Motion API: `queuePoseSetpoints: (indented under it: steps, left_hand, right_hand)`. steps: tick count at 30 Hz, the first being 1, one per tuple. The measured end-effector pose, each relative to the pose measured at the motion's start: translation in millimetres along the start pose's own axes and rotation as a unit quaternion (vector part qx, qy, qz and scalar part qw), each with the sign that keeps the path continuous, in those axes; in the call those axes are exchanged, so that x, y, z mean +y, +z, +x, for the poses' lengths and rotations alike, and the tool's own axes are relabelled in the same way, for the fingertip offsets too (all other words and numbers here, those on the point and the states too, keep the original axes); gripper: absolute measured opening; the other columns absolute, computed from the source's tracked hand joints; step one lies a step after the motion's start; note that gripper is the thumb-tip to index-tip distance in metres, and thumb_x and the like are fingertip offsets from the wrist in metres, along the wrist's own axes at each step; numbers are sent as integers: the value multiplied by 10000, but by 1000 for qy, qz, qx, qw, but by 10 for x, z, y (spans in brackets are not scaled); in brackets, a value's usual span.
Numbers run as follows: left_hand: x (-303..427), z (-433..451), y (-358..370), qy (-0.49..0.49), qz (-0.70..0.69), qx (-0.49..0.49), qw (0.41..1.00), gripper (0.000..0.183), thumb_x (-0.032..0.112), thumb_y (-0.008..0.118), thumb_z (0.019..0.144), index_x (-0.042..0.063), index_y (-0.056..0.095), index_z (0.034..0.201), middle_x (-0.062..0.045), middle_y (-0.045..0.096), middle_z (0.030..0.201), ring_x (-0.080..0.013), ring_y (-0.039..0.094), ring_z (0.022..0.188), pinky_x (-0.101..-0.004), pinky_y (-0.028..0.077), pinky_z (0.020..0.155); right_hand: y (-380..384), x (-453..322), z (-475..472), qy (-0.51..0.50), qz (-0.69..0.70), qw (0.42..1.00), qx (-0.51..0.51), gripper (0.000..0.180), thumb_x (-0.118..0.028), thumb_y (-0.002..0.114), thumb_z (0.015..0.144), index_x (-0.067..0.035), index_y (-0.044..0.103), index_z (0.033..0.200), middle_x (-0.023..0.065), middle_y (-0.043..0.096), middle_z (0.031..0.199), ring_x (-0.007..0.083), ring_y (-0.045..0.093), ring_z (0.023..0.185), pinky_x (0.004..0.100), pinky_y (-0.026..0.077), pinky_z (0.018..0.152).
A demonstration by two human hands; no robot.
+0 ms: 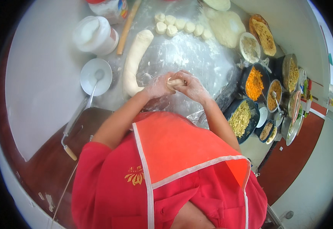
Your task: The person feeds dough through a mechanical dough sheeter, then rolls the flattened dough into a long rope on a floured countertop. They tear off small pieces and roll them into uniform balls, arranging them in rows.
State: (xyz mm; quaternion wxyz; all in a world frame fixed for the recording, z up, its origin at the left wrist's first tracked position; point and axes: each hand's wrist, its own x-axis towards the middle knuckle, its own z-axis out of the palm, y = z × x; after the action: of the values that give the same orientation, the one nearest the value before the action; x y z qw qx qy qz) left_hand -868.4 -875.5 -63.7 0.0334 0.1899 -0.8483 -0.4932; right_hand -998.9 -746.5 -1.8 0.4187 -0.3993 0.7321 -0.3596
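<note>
Floury and curled, my left hand point(161, 85) and my right hand point(191, 86) meet at the near part of a floured metal worktop point(180, 54). Between them they grip the end piece of dough point(175, 83). A thick curved roll of dough point(132, 63) lies to the left, its lower end reaching my left wrist. Farther back sit several small round dough pieces point(180, 24) in two uneven rows. A flat sheet of dough point(226, 27) lies at the back right. My fingers hide part of the held dough.
At the left stand a wooden rolling pin point(128, 27), a white plastic tub point(96, 35) and a white bowl with a spoon point(96, 77). To the right are containers of shredded orange filling point(253, 83) and chopped green filling point(240, 118), and flatbread in a basket point(263, 35).
</note>
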Motion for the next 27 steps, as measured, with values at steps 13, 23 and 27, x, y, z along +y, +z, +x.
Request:
queuePoseSetpoints:
  steps: [13, 23, 27]
  left_hand:
    - [343, 37, 613, 127, 123, 100, 979, 558, 132, 715, 779, 92, 524, 1301, -172, 715, 953, -358, 696, 949, -482, 522, 844]
    - [-225, 529, 787, -31, -61, -76, 995, 376, 337, 698, 812, 94, 651, 1094, -175, 711, 1014, -348, 695, 980, -483, 543, 832]
    - [-160, 508, 658, -56, 17, -108, 992, 457, 380, 730, 775, 86, 649, 1115, -188, 701, 1013, -341, 680, 990, -466, 521, 886]
  right_hand:
    - [301, 407, -147, 198, 152, 932, 263, 320, -251, 637, 931, -27, 617, 1158, 161, 693, 921, 236, 658, 791, 373, 519, 698]
    - [-145, -490, -251, 143, 392, 908, 47, 157, -193, 646, 924, -85, 671, 1035, 19, 647, 830, 101, 606, 725, 262, 470, 575]
    - [-353, -359, 326, 126, 290, 941, 120, 283, -175, 715, 860, -55, 665, 1111, 13, 667, 894, 97, 601, 774, 248, 475, 639]
